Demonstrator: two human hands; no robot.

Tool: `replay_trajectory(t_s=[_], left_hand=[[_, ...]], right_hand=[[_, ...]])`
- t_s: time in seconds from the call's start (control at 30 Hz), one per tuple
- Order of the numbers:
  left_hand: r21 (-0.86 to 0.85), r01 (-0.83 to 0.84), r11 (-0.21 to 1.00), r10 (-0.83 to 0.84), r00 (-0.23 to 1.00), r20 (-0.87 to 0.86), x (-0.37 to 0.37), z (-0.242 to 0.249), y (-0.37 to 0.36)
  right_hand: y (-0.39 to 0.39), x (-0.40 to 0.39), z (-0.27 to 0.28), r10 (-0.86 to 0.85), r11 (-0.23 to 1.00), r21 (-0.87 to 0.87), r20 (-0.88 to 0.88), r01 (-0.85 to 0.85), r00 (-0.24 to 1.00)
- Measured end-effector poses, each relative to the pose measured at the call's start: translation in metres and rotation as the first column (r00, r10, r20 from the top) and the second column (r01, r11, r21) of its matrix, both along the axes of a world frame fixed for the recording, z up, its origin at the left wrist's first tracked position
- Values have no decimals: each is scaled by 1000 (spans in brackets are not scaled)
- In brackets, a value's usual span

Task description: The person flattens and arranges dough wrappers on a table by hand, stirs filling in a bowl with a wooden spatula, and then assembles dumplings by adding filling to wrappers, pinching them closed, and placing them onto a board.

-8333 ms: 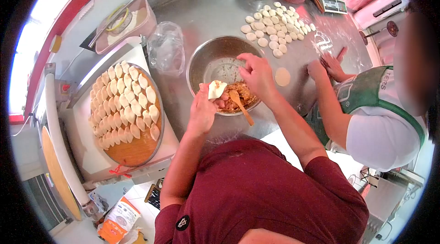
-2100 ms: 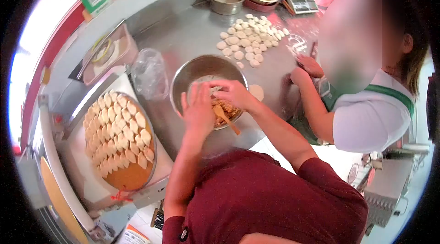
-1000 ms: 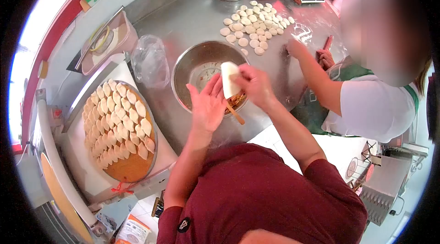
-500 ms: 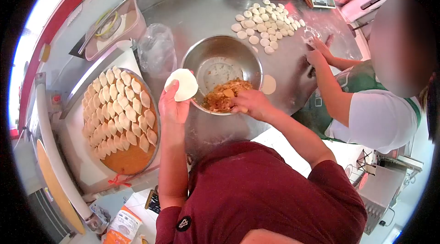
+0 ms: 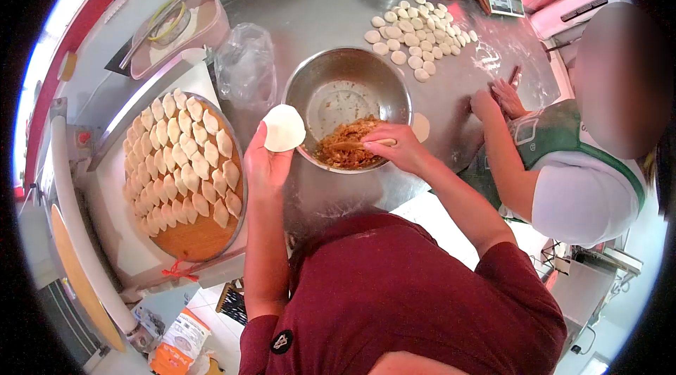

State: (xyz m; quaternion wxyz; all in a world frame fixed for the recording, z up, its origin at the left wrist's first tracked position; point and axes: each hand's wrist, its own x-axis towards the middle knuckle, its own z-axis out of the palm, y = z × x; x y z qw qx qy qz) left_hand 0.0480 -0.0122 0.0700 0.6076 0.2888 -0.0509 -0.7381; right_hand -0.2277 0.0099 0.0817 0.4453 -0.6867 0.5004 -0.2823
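Observation:
A round white dumpling wrapper [image 5: 284, 128] lies over the fingers of my left hand [image 5: 267, 166], with the thumb at its edge. My right hand [image 5: 398, 150] grips a small wooden spatula [image 5: 345, 145], whose handle end pokes out of the fist. The spatula's blade rests in the reddish-brown minced filling [image 5: 345, 158]. That filling is heaped on the near side of a large steel bowl [image 5: 304, 78]; its far side shows bare, smeared metal. The wrapper is held just left of the bowl's rim.
Left, a round wooden board [image 5: 193, 240] bears rows of folded dumplings [image 5: 179, 157]. A plastic bag [image 5: 245, 69] and a pink bin [image 5: 151, 58] stand behind. Dough discs [image 5: 422, 33] lie at the back, near a scale [image 5: 503, 2]. A co-worker's hands [image 5: 500, 99] press a rolling pin, right.
The spatula has turned in the filling, so its blade now shows narrow and its handle end shows behind my fist. My left hand still holds the wrapper. The view has shifted slightly.

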Motion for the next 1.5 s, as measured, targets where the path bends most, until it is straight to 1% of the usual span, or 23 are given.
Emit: replay_trajectory(t_s=[0.07, 0.17, 0.2, 0.27, 0.33, 0.43, 0.57, 0.63, 0.77, 0.87, 0.9, 0.93, 1.0, 1.07, 1.1, 1.13, 1.17, 1.2, 1.3, 1.4, 1.5], left_hand=[[16, 11, 1000, -11, 1000, 20, -2, -1, 0], [60, -13, 998, 12, 999, 31, -4, -2, -1], [69, -19, 997, 17, 999, 33, -4, -3, -1], [73, -14, 997, 11, 999, 33, -3, -4, -2], [67, 7, 998, -9, 1000, 25, -2, -5, -3], [70, -35, 997, 30, 996, 80, -2, -7, -3], [4, -16, 1000, 16, 999, 34, 2, -10, -6], [-35, -16, 999, 17, 1000, 23, 2, -8, -7], [-13, -28, 1000, 29, 999, 21, -1, 1, -10], [-25, 10, 1000, -9, 1000, 27, -7, 1, -12], [-17, 29, 999, -28, 999, 17, -13, -5, -13], [-9, 47, 999, -47, 999, 5, -20, -7, -14], [41, 141, 989, -138, 989, -61, -39, 4, -13], [60, 226, 972, -216, 966, -140, -55, 15, -15], [51, 274, 960, -259, 943, -207, -61, 22, -16], [34, 288, 957, -274, 935, -224, -64, 25, -16], [16, 301, 953, -289, 927, -238, -66, 27, -16], [-4, 313, 950, -304, 919, -250, -67, 28, -15], [55, 255, 965, -246, 960, -134, -64, 23, -17], [117, 173, 978, -167, 984, -63, -63, 22, -17], [30, 217, 976, -217, 976, -4, -60, 17, -14]], right_hand=[[0, 2, 3, 4, 998, 69, -5, -4, 1000], [-1, -1, -6, 66, 996, 57, -19, -65, 998], [0, -2, -8, 22, 985, 170, 51, -30, 998], [1, -1, -10, -88, 919, 394, 174, 12, 981], [-1, -4, -12, -140, 879, 477, 221, 18, 965], [-9, -8, -3, -243, 798, 601, 251, 46, 937], [-19, -9, -3, -365, 692, 721, 299, 42, 882], [-24, -7, -13, -428, 666, 745, 357, 23, 830], [-32, -13, -23, -536, 617, 786, 459, -43, 709], [-36, -26, -15, -631, 600, 795, 536, -85, 560], [-35, -32, -9, -606, 640, 751, 623, -162, 496], [-35, -30, -1, -592, 681, 722, 642, -124, 487], [-31, -28, 14, -568, 752, 658, 678, -40, 467], [-20, -14, 34, -452, 859, 497, 625, 122, 636], [-15, -7, 39, -403, 898, 399, 573, 186, 713], [-11, -6, 37, -201, 979, 55, 461, 197, 865], [-7, -5, 31, -38, 951, -288, 259, 115, 965], [-3, -2, 28, 56, 817, -575, 0, -46, 998], [16, 18, 31, 147, 717, -663, -158, -215, 976], [23, 18, 37, 182, 737, -632, -157, -240, 971], [20, 16, 58, 132, 743, -639, -154, -201, 979]])
